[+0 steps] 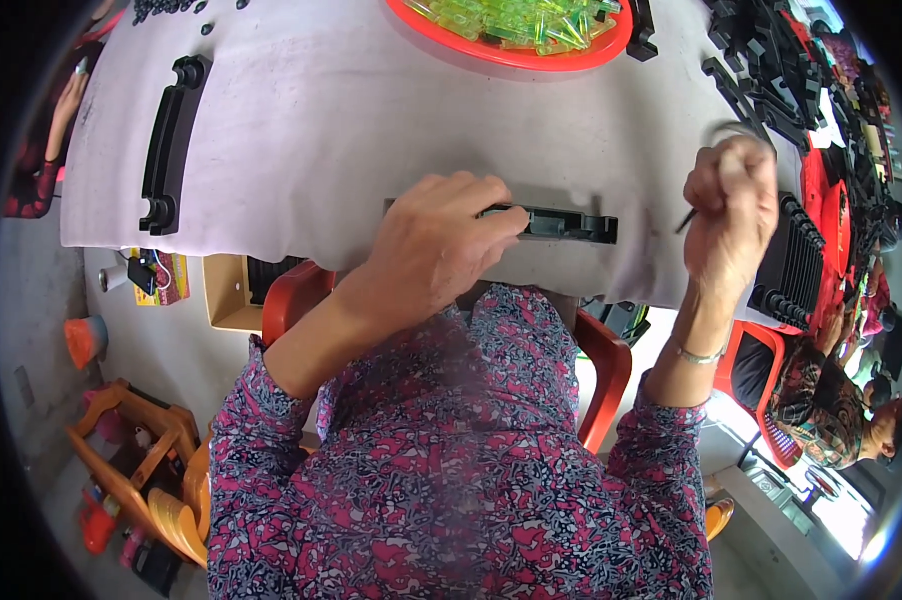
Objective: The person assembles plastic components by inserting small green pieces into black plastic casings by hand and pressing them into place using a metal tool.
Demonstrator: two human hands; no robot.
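My left hand (pixel 449 235) is closed over a long black plastic part (pixel 571 226) lying near the table's front edge. Its fingers cover the part's left half; the slotted right end shows. My right hand (pixel 733 205), raised to the right of that part, makes a fist around a slim tool (pixel 686 221). A thin dark tip sticks out below the fist, and a blurred rounded end shows above it. The tool's exact kind cannot be made out.
A red tray (pixel 531 64) of yellow-green clear plastic pieces stands at the back. Another black part (pixel 174 145) lies at left. Black parts are heaped (pixel 761 60) at far right, with a stack (pixel 793 262) at the right edge. A person (pixel 836 405) sits at right.
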